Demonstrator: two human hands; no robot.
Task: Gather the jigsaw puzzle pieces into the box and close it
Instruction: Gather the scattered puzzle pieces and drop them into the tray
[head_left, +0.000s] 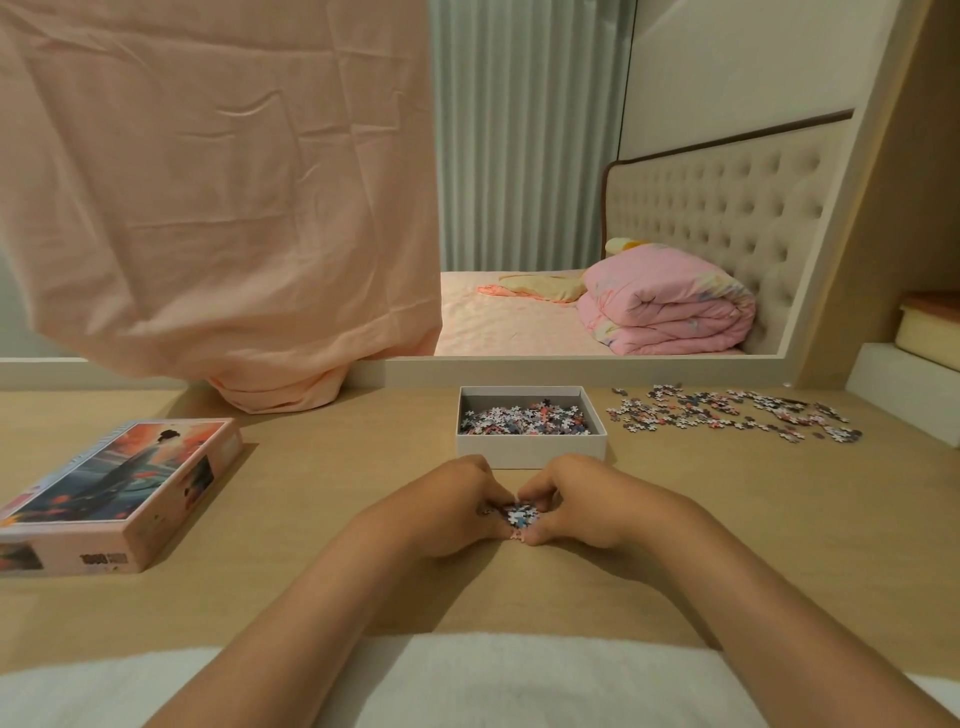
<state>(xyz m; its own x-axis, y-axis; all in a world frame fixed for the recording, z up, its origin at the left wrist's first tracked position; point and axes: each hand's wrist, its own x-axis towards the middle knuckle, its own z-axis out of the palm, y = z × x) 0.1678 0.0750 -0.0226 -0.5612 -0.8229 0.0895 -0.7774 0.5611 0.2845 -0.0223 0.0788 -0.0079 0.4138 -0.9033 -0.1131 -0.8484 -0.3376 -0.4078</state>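
While both hands meet at the middle of the frame, the left hand (457, 506) and right hand (576, 501) curl their fingers round a small heap of pieces (518, 515) on the worktop (337, 467), each grip closed on it from its own side. The open box (530, 452) lies straight above the heap, just beyond the fingertips and equally near either hand, with its long axis crosswise. More loose pieces (727, 413) lie to its right, and the lid (119, 488) is at the left edge.

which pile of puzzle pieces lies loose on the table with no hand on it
The scattered spread right of the white box. Another pile sits inside the box; a small clump is cupped between the left hand and right hand.
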